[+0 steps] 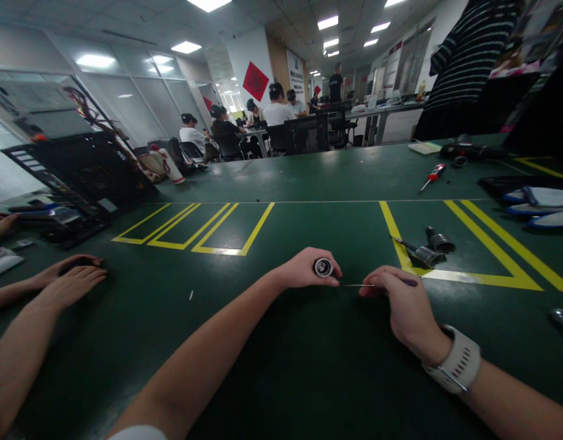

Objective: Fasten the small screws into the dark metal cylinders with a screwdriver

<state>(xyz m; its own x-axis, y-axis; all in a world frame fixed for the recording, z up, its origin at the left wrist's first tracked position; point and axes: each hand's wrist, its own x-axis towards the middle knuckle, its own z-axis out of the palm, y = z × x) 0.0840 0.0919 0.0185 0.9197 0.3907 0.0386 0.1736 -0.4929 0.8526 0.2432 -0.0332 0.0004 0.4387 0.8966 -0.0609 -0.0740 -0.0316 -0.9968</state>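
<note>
Work apparently midway: my left hand grips a hollow, round grey metal socket over the green desk, my right hand pinches a thin silver-shafted tool, tip outside the bore, two grey metal pieces lying unheld.

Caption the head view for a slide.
Left hand holds a round metal piece; right hand holds a thin-shafted tool over a green tabletop.

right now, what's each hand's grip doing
Left hand: closed, holding a round metal part.
Right hand: closed, holding a thin-shafted tool.
</note>
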